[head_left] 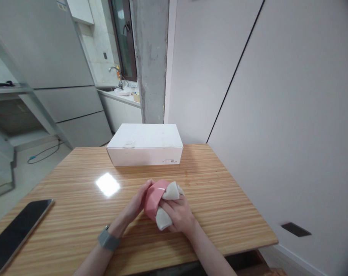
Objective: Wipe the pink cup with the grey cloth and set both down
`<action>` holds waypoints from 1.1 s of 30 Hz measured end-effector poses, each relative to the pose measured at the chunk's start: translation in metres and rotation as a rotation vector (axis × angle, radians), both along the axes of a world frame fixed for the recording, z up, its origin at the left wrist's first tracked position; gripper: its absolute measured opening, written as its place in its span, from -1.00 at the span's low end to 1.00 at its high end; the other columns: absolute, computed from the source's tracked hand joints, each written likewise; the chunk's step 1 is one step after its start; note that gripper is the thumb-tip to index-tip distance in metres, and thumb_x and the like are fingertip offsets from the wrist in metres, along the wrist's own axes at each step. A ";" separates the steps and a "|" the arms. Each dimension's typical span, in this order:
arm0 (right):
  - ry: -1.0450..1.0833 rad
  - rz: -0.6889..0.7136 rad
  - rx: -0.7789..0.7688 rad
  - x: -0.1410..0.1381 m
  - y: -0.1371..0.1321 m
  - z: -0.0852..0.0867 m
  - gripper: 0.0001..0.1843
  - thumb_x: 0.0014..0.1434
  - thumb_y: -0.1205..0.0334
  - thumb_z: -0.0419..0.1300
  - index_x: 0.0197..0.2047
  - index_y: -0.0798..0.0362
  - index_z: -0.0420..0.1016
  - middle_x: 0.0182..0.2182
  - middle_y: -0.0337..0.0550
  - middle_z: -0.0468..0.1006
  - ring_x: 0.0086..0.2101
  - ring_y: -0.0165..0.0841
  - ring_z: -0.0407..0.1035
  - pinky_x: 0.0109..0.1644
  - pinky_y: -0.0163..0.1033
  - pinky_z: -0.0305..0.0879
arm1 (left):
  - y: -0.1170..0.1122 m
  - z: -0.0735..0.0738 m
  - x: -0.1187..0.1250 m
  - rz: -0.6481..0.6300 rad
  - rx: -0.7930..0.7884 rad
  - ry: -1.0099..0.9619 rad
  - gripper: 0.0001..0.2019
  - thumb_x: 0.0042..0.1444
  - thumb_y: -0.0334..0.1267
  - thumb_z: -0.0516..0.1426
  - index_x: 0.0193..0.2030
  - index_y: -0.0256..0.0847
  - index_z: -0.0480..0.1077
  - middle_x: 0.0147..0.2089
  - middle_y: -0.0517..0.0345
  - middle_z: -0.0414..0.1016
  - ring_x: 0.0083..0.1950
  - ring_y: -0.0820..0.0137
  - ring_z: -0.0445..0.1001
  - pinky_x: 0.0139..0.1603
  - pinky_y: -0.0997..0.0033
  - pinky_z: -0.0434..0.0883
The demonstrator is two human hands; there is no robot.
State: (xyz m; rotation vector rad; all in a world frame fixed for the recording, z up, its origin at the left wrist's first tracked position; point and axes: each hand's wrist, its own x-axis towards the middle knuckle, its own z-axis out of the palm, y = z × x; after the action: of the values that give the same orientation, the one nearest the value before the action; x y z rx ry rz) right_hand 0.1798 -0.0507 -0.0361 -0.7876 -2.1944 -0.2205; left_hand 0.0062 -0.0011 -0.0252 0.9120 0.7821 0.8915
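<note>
A glossy pink bowl (154, 197) is held tilted above the wooden table (219, 191), its opening turned to the right. Wrapped around its outer left side, my left hand (139, 201) grips it; a grey watch band (108, 239) circles that wrist. My right hand (178, 212) is closed on a white cloth (164, 219), pressing it into the bowl's mouth. Parts of the cloth stick out above and below my right fingers. The fingertips inside the bowl are hidden.
A white box (145, 149) lies at the table's back edge. A dark phone (18, 234) rests at the left front. A pale wall (262, 115) runs along the right. Beyond the box are a sink counter and faucet (116, 73).
</note>
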 end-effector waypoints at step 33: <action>0.093 -0.068 -0.011 0.005 0.000 -0.001 -0.57 0.24 0.07 -0.13 -0.02 0.10 0.41 -0.25 -0.02 0.59 -0.19 -0.16 0.44 -0.07 -0.07 0.24 | -0.009 0.020 0.003 -0.096 0.268 0.203 -0.51 0.14 0.06 0.06 0.10 -0.22 0.39 0.21 0.05 0.37 0.29 0.15 0.21 0.39 0.14 -0.05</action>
State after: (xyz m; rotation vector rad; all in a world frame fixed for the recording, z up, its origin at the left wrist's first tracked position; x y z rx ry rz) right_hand 0.1845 -0.0509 -0.0374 -0.8626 -2.0853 -0.2016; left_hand 0.0089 -0.0104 -0.0056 1.2813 0.7958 0.8393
